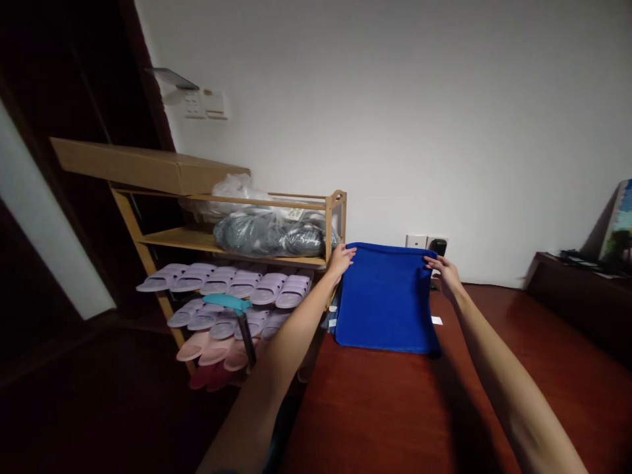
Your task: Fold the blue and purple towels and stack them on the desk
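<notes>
A bright blue piece of cloth [385,299], roughly square with a rounded hem, hangs and lies over the near-wall end of the red-brown wooden surface [375,408]. My left hand [342,262] is closed on its upper left corner. On the upper right corner, my right hand [444,271] pinches the edge between thumb and fingers. White tags stick out at both sides, one [437,320] on the right and others on the left. Some darker folded fabric [330,319] shows under the left edge; most of it is hidden.
On the left stands a wooden shoe rack [328,230] with lilac slippers [230,280], pink ones below, a plastic-wrapped grey bundle [276,230] and a cardboard box [148,164]. A teal-topped handle [228,303] rises before it. Wall sockets [417,241] sit behind the cloth; a dark ledge [567,283] is right.
</notes>
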`<move>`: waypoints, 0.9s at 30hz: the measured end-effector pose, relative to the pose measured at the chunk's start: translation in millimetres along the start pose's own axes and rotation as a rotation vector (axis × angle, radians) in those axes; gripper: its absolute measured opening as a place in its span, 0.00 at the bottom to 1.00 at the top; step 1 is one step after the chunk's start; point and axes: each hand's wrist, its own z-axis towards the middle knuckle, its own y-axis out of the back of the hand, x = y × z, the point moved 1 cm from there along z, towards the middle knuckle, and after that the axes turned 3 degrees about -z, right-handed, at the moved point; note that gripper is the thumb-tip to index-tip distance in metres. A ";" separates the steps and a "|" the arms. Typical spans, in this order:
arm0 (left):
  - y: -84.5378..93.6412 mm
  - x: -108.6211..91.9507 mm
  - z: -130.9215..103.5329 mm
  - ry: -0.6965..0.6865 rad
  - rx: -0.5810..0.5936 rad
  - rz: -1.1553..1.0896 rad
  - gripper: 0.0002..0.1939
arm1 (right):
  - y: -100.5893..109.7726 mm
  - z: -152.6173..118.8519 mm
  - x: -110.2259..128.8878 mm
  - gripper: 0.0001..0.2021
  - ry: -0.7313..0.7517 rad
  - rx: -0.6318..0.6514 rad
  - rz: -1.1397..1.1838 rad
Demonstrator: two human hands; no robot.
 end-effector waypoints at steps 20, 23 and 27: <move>2.2 77.0 34.7 0.024 0.163 0.153 0.38 | -19.8 21.2 -75.1 0.40 0.016 0.218 -0.218; 3.1 85.7 38.0 0.024 0.173 0.164 0.39 | -22.0 22.6 -83.0 0.42 0.013 0.229 -0.251; 3.5 95.7 41.3 0.022 0.180 0.182 0.40 | -22.8 23.6 -91.5 0.44 0.015 0.237 -0.295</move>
